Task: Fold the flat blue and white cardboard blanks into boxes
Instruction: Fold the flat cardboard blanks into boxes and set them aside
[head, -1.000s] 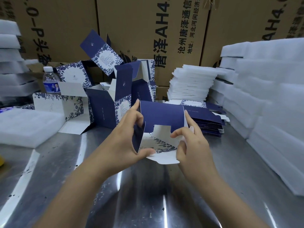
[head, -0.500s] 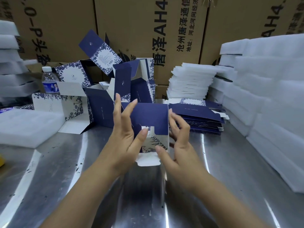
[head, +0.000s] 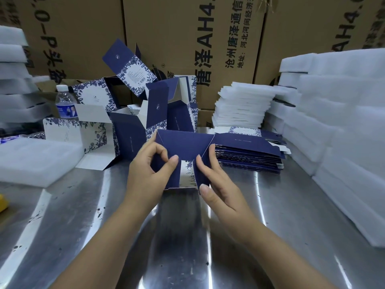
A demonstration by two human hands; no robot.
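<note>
A half-folded box (head: 184, 143) of navy card is held up just above the steel table (head: 183, 247), between both hands, with its open end turned toward the camera. Two navy flaps are swung inward over a white panel printed with blue flowers, and a narrow strip of that panel shows between them. The left hand (head: 149, 174) grips the left flap, thumb and forefinger curled into a pinch on its inner edge. The right hand (head: 217, 184) lies nearly straight along the right flap, its fingertips pressing the flap's face and its thumb at the lower corner, so it pushes rather than clasps. Just behind the right hand, a stack of flat blanks (head: 250, 152) lies on the table. Behind the left hand stands a jumble of folded boxes (head: 133, 130), several with lids up. One navy lid bears a small white emblem, and one floral panel carries fine print and a barcode, both too small to read. A water bottle (head: 64, 103) with a blue label stands at the far left, its print illegible. The brown cartons (head: 166, 38) along the back read "唐泽AH4" in large black type, with "沧州唐泽通信" and "地址:河北河间经济" smaller beside it. White foam sheets (head: 241, 105) are piled at the right.
</note>
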